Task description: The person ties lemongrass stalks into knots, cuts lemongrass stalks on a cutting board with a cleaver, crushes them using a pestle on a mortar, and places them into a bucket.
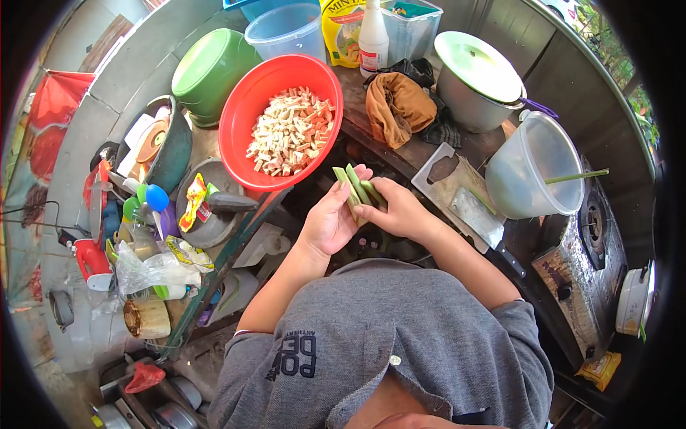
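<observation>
Several short green leaf strips [350, 187], cut or folded and perhaps pandan, are held between my two hands in front of my chest. My left hand [333, 223] has its palm turned up, with the thumb and fingers closed around the strips' left side. On the other side, my right hand [399, 213] grips them too, its thumb pressed across the lower ends. Just beyond my hands, a tilted red basin [232, 136] holds many small pale cut pieces [293, 132].
At right are a cutting board [437, 187], a knife [509, 262], a translucent bucket [532, 164] with a green stalk across it, and a stove [582, 264]. A lidded pot [475, 96] and brown cloth [400, 107] sit behind. A stone mortar [214, 236] stands left.
</observation>
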Tool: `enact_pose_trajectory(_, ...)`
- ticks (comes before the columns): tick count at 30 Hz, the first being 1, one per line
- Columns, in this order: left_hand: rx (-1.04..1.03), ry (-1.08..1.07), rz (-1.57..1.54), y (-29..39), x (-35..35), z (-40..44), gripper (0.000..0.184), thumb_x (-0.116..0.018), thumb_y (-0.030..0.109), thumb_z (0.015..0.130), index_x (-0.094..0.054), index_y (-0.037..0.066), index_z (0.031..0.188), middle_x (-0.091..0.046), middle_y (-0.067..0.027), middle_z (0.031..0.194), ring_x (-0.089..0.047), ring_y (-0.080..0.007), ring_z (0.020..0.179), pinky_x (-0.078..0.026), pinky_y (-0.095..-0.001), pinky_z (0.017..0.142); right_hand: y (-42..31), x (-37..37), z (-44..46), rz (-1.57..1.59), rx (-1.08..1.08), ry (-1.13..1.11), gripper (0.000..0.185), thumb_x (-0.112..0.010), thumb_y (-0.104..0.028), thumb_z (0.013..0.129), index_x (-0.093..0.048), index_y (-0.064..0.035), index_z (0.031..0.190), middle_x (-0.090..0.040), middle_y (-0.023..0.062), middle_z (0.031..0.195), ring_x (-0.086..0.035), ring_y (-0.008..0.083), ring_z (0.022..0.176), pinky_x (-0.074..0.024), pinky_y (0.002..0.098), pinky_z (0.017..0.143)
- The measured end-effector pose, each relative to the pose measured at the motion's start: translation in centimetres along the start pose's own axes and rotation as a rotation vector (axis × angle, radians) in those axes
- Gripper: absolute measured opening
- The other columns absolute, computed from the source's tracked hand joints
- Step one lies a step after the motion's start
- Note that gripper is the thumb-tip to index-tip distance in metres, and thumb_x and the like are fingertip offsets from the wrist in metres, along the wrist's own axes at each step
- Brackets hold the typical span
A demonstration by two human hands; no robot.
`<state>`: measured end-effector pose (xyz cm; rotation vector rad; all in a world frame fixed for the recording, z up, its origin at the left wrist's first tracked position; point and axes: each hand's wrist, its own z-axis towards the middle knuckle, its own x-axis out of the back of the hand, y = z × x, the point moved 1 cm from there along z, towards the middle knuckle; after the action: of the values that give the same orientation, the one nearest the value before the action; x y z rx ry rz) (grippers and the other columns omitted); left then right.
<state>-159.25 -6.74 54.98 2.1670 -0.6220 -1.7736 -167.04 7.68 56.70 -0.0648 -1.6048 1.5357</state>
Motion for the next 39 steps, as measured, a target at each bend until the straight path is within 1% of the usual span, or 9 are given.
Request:
enact_pose_trajectory(4, -0.040, -0.073, 0.050, 2.4, 1.4, -1.6, 0.048, -0.042, 0.024, 0.099, -0.030, 0.009, 0.143, -0.036, -0.0072, 0.145, -0.044, -0.0203, 0.124, -0.040, -0.0381, 0.099, -0.9, -2.9, 1.9, 0.288, -0.155, -0.115, 0.033, -0.065, -0.028, 0.086, -0.060, 0.0010, 0.099, -0.063, 0.0072, 0.084, -0.057, 0.0140, 0.078, -0.0464, 0.0303, 0.071)
enact_pose_trajectory(6, -0.045, -0.118, 0.012, 3.5, 2.2, -2.4, 0.045, -0.042, 0.023, 0.099, -0.033, 0.009, 0.141, -0.039, -0.0080, 0.143, -0.047, -0.0199, 0.120, -0.041, -0.0368, 0.097, -1.8, -3.6, 2.6, 0.450, -0.274, -0.165, 0.028, -0.066, -0.027, 0.084, -0.063, -0.0014, 0.095, -0.064, 0.0138, 0.079, -0.061, 0.0217, 0.073, -0.0468, 0.0330, 0.068)
enact_pose_trajectory(10, -0.062, -0.084, -0.010, 5.5, 3.7, -3.8, 0.042, -0.048, 0.021, 0.097, -0.039, 0.007, 0.136, -0.042, -0.0099, 0.139, -0.048, -0.0205, 0.119, -0.042, -0.0369, 0.097, -2.7, -6.3, 4.1, 0.278, -0.100, -0.162, 0.029, -0.065, -0.027, 0.085, -0.064, -0.0008, 0.097, -0.063, 0.0098, 0.079, -0.058, 0.0144, 0.075, -0.0469, 0.0313, 0.070)
enact_pose_trajectory(15, -0.250, 0.113, 0.033, 8.5, 6.2, -5.8, 0.029, -0.047, 0.018, 0.097, -0.051, 0.004, 0.122, -0.057, -0.0136, 0.122, -0.052, -0.0260, 0.118, -0.047, -0.0372, 0.094, -3.7, -8.8, 7.1, 0.459, -0.190, -0.316, 0.029, -0.064, -0.027, 0.087, -0.063, -0.0008, 0.100, -0.063, 0.0059, 0.081, -0.056, 0.0112, 0.077, -0.0463, 0.0294, 0.072)
enact_pose_trajectory(25, -0.476, 0.391, 0.080, 12.2, 10.5, -11.2, 0.017, -0.055, 0.010, 0.092, -0.057, 0.006, 0.109, -0.060, -0.0046, 0.098, -0.059, -0.0164, 0.099, -0.048, -0.0332, 0.089, -6.7, -14.5, 11.3, 0.554, -0.393, -0.476, 0.028, -0.053, -0.027, 0.094, -0.059, -0.0038, 0.110, -0.059, 0.0012, 0.083, -0.052, 0.0068, 0.073, -0.0454, 0.0237, 0.067)
enact_pose_trajectory(30, -0.550, 0.642, 0.309, 12.8, 11.5, -15.0, 0.018, -0.064, 0.008, 0.087, -0.060, 0.004, 0.105, -0.054, 0.0028, 0.080, -0.042, -0.0048, 0.063, -0.033, -0.0186, 0.055, -7.5, -16.2, 12.7, 0.662, -0.220, -0.393, 0.027, -0.052, -0.027, 0.095, -0.059, -0.0049, 0.109, -0.056, -0.0016, 0.093, -0.050, 0.0053, 0.077, -0.0449, 0.0228, 0.068)
enact_pose_trajectory(33, -0.676, 0.751, 0.378, 12.6, 12.6, -18.1, 0.020, -0.067, 0.009, 0.085, -0.061, 0.004, 0.103, -0.057, 0.0033, 0.080, -0.044, -0.0033, 0.063, -0.033, -0.0181, 0.054, -8.5, -17.0, 13.8, 0.561, -0.252, -0.452, 0.026, -0.055, -0.024, 0.094, -0.059, -0.0034, 0.108, -0.058, 0.0034, 0.092, -0.054, 0.0124, 0.080, -0.0456, 0.0267, 0.073)
enact_pose_trajectory(36, -0.860, 0.898, 0.542, 12.2, 14.6, -20.0, 0.017, -0.067, 0.006, 0.084, -0.061, 0.003, 0.101, -0.059, 0.0015, 0.082, -0.050, -0.0041, 0.068, -0.039, -0.0190, 0.058, -9.3, -19.6, 15.9, 0.049, 0.348, -0.382, 0.026, -0.056, -0.013, 0.087, -0.057, 0.0001, 0.110, -0.056, 0.0200, 0.094, -0.058, 0.0364, 0.084, -0.0480, 0.0390, 0.077)
enact_pose_trajectory(39, -0.959, 1.061, 0.867, 12.1, 16.1, -20.8, 0.016, -0.068, 0.005, 0.083, -0.063, 0.003, 0.098, -0.061, -0.0002, 0.081, -0.053, -0.0059, 0.071, -0.043, -0.0204, 0.062, -10.6, -23.0, 17.0, -0.154, 0.335, -0.519, 0.032, -0.058, -0.008, 0.084, -0.054, -0.0010, 0.115, -0.057, 0.0187, 0.101, -0.058, 0.0348, 0.095, -0.0478, 0.0403, 0.082)
